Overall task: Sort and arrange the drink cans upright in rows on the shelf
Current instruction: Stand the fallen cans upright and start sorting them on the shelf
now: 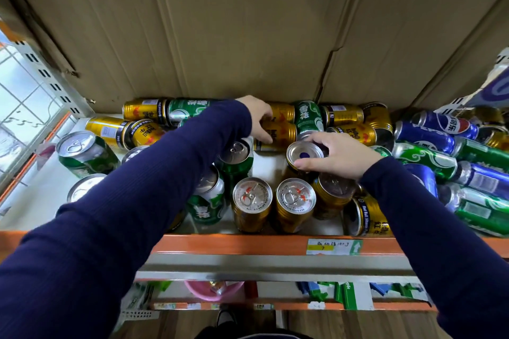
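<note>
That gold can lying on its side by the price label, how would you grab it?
I'd grip the lying gold can round the middle of its body, from above and the front. Its curved wall faces up, the front is open, and a standing gold can crowds its left end.

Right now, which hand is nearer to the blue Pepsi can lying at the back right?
Right. The right hand, gripping the top of an upright gold can, is left of the Pepsi can; the left hand is farther left, on a lying gold can.
</note>
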A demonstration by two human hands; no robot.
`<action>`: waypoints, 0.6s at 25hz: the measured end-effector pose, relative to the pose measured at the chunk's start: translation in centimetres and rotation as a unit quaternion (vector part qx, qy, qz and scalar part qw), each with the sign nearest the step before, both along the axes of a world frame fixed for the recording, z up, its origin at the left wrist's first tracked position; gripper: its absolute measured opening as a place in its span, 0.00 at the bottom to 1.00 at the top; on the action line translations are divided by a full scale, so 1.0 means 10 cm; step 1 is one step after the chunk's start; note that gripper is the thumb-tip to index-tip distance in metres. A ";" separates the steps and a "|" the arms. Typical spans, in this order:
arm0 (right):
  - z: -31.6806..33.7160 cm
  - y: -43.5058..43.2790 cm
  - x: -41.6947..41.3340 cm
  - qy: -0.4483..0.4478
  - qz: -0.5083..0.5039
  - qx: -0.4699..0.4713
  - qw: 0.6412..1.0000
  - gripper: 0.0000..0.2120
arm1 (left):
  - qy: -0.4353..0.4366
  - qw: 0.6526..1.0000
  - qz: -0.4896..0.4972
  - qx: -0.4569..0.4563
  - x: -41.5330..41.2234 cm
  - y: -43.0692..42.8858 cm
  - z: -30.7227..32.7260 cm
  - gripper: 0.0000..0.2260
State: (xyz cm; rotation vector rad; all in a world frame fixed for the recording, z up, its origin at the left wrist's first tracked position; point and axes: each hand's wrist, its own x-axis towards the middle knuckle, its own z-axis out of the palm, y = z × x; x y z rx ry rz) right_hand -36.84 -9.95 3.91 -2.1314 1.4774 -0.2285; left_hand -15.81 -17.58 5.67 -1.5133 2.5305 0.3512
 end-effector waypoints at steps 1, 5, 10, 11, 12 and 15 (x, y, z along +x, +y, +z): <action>0.00 0.00 0.00 0.010 0.004 -0.004 1.000 0.29 | -0.033 0.999 -0.002 0.009 -0.07 -0.05 -0.06 0.35; -0.07 0.07 -0.05 -0.013 -0.004 0.014 1.000 0.32 | -0.084 0.996 -0.014 0.006 -0.15 -0.15 -0.15 0.40; -0.13 0.04 -0.09 -0.030 -0.024 0.020 0.999 0.36 | -0.125 0.992 -0.007 0.029 -0.12 -0.20 -0.14 0.39; -0.13 0.03 -0.09 -0.028 -0.023 0.026 0.999 0.36 | -0.139 0.990 -0.006 0.035 -0.15 -0.20 -0.14 0.40; -0.14 0.02 -0.08 -0.025 -0.021 0.029 0.999 0.34 | -0.146 0.988 -0.007 0.041 -0.19 -0.21 -0.15 0.41; -0.15 0.01 -0.07 -0.028 -0.019 0.037 0.999 0.33 | -0.144 0.988 -0.008 0.057 -0.24 -0.20 -0.17 0.43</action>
